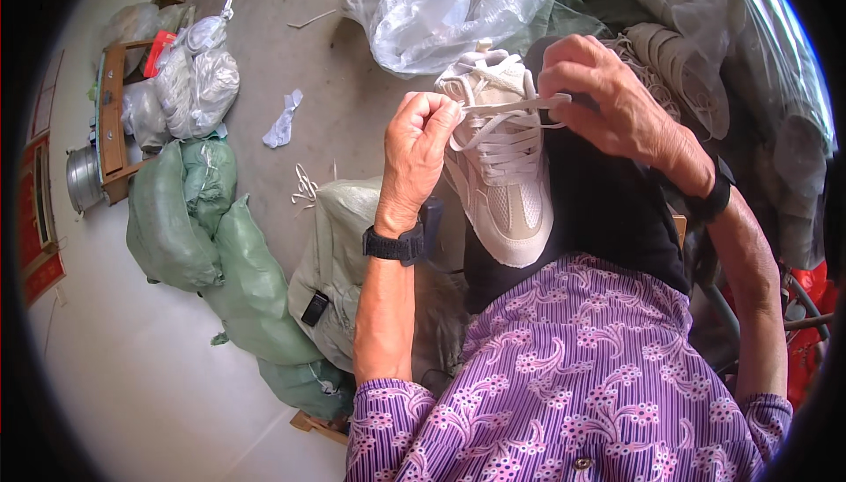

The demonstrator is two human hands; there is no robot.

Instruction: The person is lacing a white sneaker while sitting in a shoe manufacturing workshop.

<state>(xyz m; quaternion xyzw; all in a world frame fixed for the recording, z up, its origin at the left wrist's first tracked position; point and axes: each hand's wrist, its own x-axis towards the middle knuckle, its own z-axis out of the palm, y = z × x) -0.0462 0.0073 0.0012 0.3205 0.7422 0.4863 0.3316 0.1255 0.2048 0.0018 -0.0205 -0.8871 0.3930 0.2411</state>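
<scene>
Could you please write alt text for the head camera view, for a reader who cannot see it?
A person's left hand and right hand pull a white lace taut across a beige and white sneaker resting on their lap. Green sacks and clear plastic bags lie on the concrete floor.

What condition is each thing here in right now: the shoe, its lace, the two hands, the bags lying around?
Left hand: closed, pinching the lace.
Right hand: closed on the lace's other end.
Shoe: resting on the lap, toe toward the person, partly laced.
White lace: pulled taut between both hands.
Green sacks: full, lying on the floor.
Clear plastic bag: crumpled, lying behind the shoe.
</scene>
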